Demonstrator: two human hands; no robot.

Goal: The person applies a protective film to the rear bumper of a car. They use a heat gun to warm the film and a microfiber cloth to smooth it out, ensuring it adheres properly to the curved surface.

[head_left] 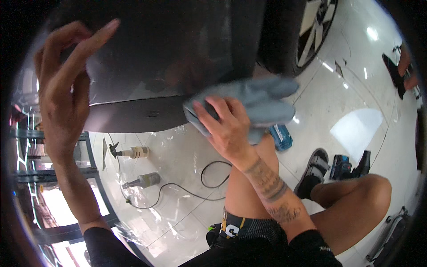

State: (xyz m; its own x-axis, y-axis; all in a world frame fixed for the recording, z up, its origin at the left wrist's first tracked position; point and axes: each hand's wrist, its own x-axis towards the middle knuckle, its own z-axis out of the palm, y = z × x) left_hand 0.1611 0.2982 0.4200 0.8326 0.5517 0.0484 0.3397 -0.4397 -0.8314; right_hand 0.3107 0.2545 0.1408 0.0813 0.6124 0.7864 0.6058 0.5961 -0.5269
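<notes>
A grey-blue cloth (262, 102) is bunched under my right hand (229, 127), its loose folds trailing to the right and slightly blurred. My right hand's fingers press it against the lower edge of a dark grey car bumper (173, 58), close to the wheel. Farther left, my left hand (64, 89) is raised at the bumper's left side. Its fingers are apart and bent, with one stretched out, and nothing shows in them. Whether its fingertips touch the bumper I cannot tell.
A car wheel (311, 35) stands at the upper right. Two spray bottles (138, 152) (149, 180) and a thin black cable (178, 189) lie on the glossy tiled floor. A blue item (281, 137), a white sheet (356, 129) and a cordless tool (340, 167) lie right. Another person's foot (396, 78) shows far right.
</notes>
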